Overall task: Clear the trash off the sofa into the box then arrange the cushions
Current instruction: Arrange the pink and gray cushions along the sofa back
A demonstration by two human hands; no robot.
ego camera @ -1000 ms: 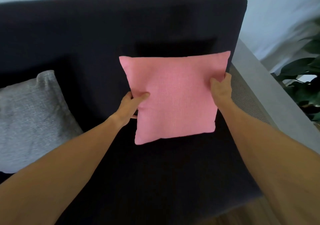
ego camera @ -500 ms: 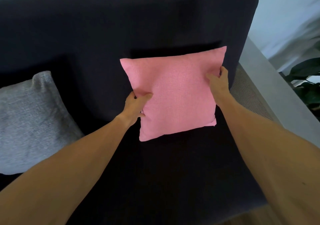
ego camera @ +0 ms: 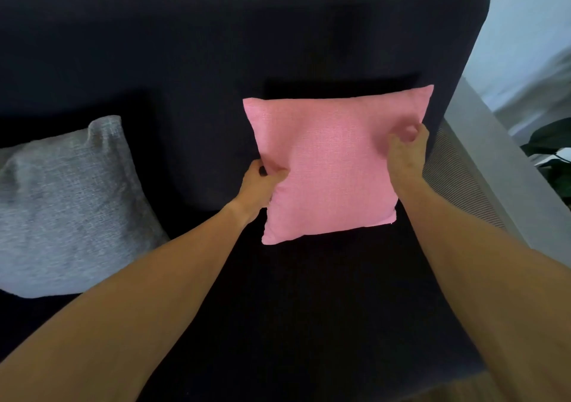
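As far as the seat shows, no trash lies on the sofa (ego camera: 309,324), so the clearing part looks done; the box is out of view, so that cannot be confirmed. Nearest, both bare forearms reach forward over the dark seat. The left hand (ego camera: 258,185) pinches the left edge of the pink cushion (ego camera: 333,166), thumb on the front and fingers behind. The right hand (ego camera: 406,151) grips the cushion's right edge higher up, denting the fabric. Held this way, the pink cushion stands nearly upright, tilted slightly, at the sofa's right end, close against the backrest and just beside the grey armrest (ego camera: 482,160); whether its lower edge rests on the seat or hangs just above is hard to tell. A grey cushion (ego camera: 71,207) leans against the backrest toward the left end, well apart from the pink one. My judgement: arranging is underway, with letting go of the pink cushion and perhaps straightening the grey one left.
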